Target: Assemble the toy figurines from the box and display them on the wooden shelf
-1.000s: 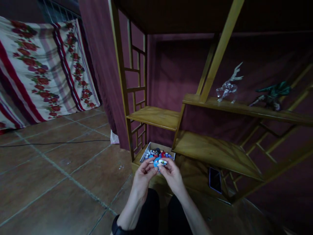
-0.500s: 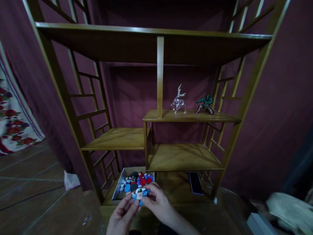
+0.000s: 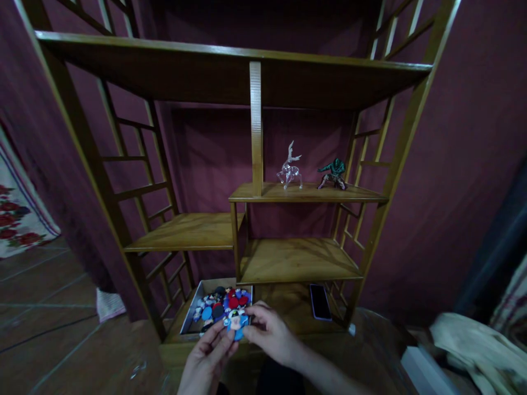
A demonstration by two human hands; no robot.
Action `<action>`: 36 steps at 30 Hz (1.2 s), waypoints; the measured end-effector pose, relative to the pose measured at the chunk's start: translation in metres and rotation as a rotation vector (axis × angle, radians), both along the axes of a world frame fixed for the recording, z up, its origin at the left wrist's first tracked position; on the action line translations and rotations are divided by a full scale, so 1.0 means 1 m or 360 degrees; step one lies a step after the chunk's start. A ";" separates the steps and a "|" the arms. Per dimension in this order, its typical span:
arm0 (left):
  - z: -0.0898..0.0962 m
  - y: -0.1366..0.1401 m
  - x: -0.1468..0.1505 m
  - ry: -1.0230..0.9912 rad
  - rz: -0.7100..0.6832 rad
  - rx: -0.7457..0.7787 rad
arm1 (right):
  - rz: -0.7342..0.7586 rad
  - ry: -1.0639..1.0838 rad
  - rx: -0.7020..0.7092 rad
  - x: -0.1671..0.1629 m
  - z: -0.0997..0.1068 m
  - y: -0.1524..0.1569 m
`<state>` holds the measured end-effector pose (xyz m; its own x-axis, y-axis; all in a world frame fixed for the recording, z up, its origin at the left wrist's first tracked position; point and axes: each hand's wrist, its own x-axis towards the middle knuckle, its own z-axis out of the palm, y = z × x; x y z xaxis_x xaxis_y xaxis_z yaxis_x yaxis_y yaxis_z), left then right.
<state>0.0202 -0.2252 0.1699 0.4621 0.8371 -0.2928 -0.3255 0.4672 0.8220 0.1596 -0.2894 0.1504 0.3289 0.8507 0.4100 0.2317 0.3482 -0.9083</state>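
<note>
Between my two hands is a small blue and white toy figure with a dark patch on its white top. My left hand pinches it from the lower left, fingers closed on its edge. From the right, my right hand grips its other side with thumb and fingers. Just behind them an open cardboard box stands on the bottom shelf, holding several small figures in blue, red, black and white. My hands hide the box's front right corner.
A wooden shelf unit fills the view. On its middle right shelf stand a clear deer-like figurine and a green crouching figurine. A phone lies on the bottom shelf. Pale cloth sits at the lower right.
The view has shifted, so the shelf unit appears further left. Both hands still hold the toy figure, which now shows slightly more of its blue lower part.
</note>
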 end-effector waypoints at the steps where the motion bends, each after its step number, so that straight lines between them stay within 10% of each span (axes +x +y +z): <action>1: -0.002 0.000 0.001 -0.0002 0.0007 0.0006 | 0.0006 0.0046 -0.0008 -0.001 -0.001 -0.001; 20: -0.006 0.004 0.008 -0.0205 -0.0055 -0.0089 | 0.0032 0.0547 -0.0138 -0.009 -0.014 0.004; 36: -0.017 0.005 -0.018 -0.0036 0.0015 0.0595 | 0.0155 0.0838 -0.0210 -0.039 -0.017 0.018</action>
